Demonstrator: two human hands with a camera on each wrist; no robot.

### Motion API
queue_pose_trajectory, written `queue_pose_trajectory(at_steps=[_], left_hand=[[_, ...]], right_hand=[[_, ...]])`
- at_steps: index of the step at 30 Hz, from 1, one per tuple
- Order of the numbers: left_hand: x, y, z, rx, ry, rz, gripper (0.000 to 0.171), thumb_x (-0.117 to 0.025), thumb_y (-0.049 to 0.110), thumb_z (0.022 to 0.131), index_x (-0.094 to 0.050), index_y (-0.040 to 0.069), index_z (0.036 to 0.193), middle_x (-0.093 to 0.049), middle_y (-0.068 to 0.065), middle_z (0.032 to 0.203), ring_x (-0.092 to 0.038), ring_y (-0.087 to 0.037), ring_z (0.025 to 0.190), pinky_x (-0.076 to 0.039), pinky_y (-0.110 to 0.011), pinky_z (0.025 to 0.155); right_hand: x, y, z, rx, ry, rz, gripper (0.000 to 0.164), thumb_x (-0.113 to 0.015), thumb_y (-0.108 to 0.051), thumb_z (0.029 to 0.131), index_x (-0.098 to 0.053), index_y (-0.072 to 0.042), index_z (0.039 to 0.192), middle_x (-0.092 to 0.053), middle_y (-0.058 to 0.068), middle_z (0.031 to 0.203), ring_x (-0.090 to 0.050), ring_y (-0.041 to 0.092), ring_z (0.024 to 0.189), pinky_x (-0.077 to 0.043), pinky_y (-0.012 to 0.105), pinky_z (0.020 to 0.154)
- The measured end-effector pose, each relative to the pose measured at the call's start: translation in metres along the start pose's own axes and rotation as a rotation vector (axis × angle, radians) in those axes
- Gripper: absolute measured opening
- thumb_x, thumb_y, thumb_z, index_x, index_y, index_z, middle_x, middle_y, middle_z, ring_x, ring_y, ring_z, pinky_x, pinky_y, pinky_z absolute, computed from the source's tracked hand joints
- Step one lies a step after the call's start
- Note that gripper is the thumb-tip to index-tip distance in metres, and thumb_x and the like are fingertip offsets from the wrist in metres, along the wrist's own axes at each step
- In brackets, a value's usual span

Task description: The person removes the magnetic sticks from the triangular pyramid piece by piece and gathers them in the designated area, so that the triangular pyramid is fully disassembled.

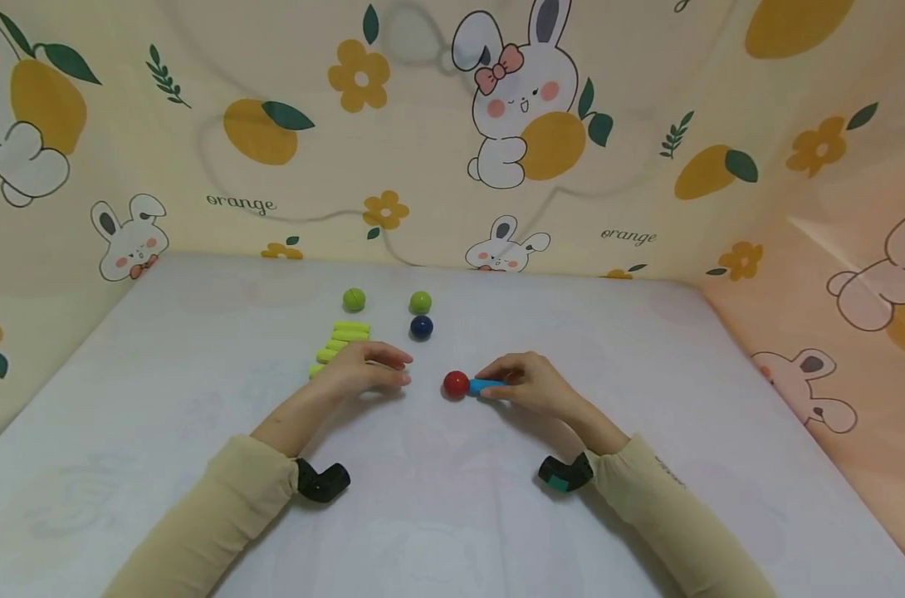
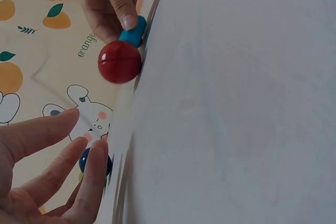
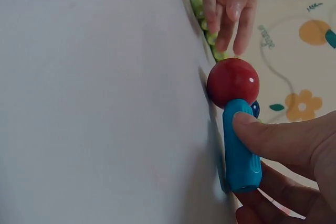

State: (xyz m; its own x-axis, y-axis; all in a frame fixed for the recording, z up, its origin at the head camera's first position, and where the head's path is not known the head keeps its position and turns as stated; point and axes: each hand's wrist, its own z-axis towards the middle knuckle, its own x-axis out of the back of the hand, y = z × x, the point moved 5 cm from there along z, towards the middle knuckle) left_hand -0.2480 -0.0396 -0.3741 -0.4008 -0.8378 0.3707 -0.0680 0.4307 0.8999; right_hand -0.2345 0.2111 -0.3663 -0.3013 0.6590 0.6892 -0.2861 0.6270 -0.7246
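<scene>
My right hand (image 1: 530, 384) pinches a short blue ridged rod (image 3: 241, 156) between thumb and fingers. A glossy red ball (image 1: 456, 384) meets the rod's left end, low over the white table; a thin seam runs round it in the left wrist view. To the left of the ball, my left hand (image 1: 363, 370) is held with loosely bent fingers apart and nothing between them. Several yellow-green rods (image 1: 351, 332) lie in a row behind that hand, which partly hides them.
A dark blue ball (image 1: 421, 327) lies farther back on the white table (image 1: 437, 515), with a green ball (image 1: 420, 301) just behind it. Another green ball (image 1: 354, 299) is to their left. Patterned cloth walls (image 1: 423, 166) rise at the back and sides.
</scene>
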Motion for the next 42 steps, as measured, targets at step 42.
queue_pose_trajectory(at_steps=[42], left_hand=[[-0.018, -0.001, 0.009, -0.041, -0.052, -0.006, 0.038, -0.075, 0.016, 0.083, -0.066, 0.004, 0.117, -0.069, -0.012, 0.111, -0.062, -0.017, 0.097, -0.051, -0.029, 0.085]], right_hand=[[-0.025, -0.018, 0.023, 0.006, -0.024, 0.012, 0.020, -0.074, -0.017, 0.084, -0.073, -0.010, 0.103, -0.072, 0.003, 0.102, -0.061, 0.013, 0.089, -0.050, 0.027, 0.082]])
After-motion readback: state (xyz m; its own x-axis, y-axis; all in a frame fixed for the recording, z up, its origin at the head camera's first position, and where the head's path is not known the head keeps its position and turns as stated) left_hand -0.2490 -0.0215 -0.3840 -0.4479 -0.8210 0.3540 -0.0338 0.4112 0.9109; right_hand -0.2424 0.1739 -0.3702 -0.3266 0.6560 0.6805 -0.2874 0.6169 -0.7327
